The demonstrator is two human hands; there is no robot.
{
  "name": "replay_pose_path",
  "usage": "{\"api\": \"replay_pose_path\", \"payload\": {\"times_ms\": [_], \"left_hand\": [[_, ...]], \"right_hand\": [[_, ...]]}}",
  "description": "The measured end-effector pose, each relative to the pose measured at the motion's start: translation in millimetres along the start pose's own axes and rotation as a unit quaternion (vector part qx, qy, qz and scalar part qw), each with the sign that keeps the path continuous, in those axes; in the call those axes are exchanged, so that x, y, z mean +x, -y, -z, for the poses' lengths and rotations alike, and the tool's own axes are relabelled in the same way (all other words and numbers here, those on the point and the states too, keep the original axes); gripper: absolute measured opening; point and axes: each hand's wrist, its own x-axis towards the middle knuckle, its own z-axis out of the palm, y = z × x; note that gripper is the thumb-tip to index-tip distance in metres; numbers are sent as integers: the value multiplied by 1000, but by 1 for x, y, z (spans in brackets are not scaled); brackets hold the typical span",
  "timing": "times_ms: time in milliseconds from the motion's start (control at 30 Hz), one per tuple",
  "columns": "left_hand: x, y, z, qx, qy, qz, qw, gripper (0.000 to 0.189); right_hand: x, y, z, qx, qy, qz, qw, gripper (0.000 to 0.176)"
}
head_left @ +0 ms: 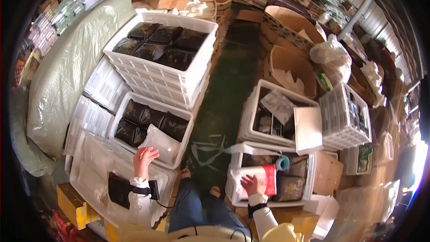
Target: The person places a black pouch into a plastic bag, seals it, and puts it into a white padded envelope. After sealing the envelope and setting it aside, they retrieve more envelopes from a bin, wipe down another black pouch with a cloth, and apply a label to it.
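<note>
My left hand is raised with its fingers stretched out, right at the near edge of a white plastic packet. That packet lies tilted on black wrapped packs in a white crate. On the right, my right hand lies spread over a red and white packet, fingers apart on its pale face. The packet rests on top of dark packs in another white crate, beside a blue tape roll. Both wrists wear black straps.
Stacked white crates stand ahead on the left, beside a large wrapped roll. A green floor aisle runs between the rows. More crates and brown cardboard bins line the right. A white board leans over a crate.
</note>
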Motion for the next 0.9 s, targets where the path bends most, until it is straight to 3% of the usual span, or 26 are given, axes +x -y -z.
{"api": "replay_pose_path", "payload": {"times_ms": [133, 267, 333, 367, 467, 600, 700, 767, 833, 900], "left_hand": [[-81, -17, 3, 6, -16, 28, 999, 26], [-125, 11, 14, -10, -70, 49, 996, 20], [-130, 21, 9, 1, -82, 83, 993, 17], [-128, 24, 5, -9, -80, 92, 992, 15], [-105, 22, -8, 7, -44, 7, 999, 8], [-77, -6, -39, 54, -40, -36, 997, 12], [-53, -11, -46, 76, -30, -22, 996, 15], [-40, -19, -52, 75, -72, -27, 994, 21], [-16, -16, -39, 105, -70, -60, 990, 27], [0, -33, -33, 127, -94, -88, 984, 33]], "right_hand": [[-26, 28, 25, -11, 3, 27, 1000, 34], [-13, 15, 39, 27, -28, 11, 999, 34], [-17, 10, 38, 48, 22, -6, 999, 35], [-1, 1, 46, 89, 63, -34, 993, 36], [-11, 4, 13, 32, 28, 45, 998, 38], [-3, 8, -17, 46, 18, 41, 998, 33], [-3, 8, -37, 66, 16, 63, 996, 26], [1, 7, -45, 71, 38, 41, 996, 24], [-11, 20, -64, 22, 24, 32, 999, 33], [18, 13, -50, -11, 35, 32, 999, 52]]}}
